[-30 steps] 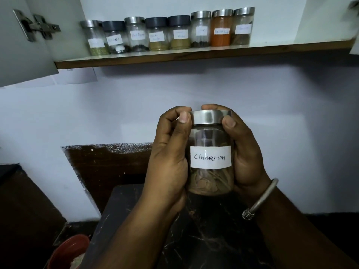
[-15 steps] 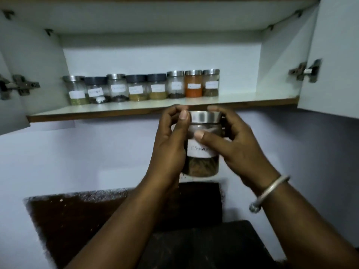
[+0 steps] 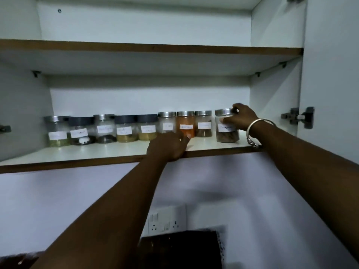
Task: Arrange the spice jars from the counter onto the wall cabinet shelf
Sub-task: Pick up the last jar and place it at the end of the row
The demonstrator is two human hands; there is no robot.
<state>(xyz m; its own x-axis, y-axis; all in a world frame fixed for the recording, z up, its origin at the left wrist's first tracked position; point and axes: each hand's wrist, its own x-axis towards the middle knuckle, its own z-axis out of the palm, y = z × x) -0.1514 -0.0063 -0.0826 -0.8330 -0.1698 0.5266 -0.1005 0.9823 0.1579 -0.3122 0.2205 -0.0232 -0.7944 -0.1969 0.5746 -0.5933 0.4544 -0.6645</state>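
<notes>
Placement is the step in hand: the end jar (image 3: pixel 227 133) stands upright on the cabinet shelf (image 3: pixel 97 152), at the right of the row of eight jars (image 3: pixel 126 131). It sits a small gap from its neighbour (image 3: pixel 203 124) and a touch nearer the front edge than the others. The right hand (image 3: pixel 243 117) is on it, the grip curled over the steel lid (image 3: pixel 223 112) with the thumb against the glass side. The left hand (image 3: pixel 168 145) lies at the shelf's front edge just before the orange jar (image 3: pixel 185 123), fingers loosely bent and holding nothing; whether the tips touch that jar is too blurred to tell. To my eye the jar is all but set down. The next move calls for a small push back and left to bring it level with the row, label facing out, then a clean release without knocking the neighbour.
</notes>
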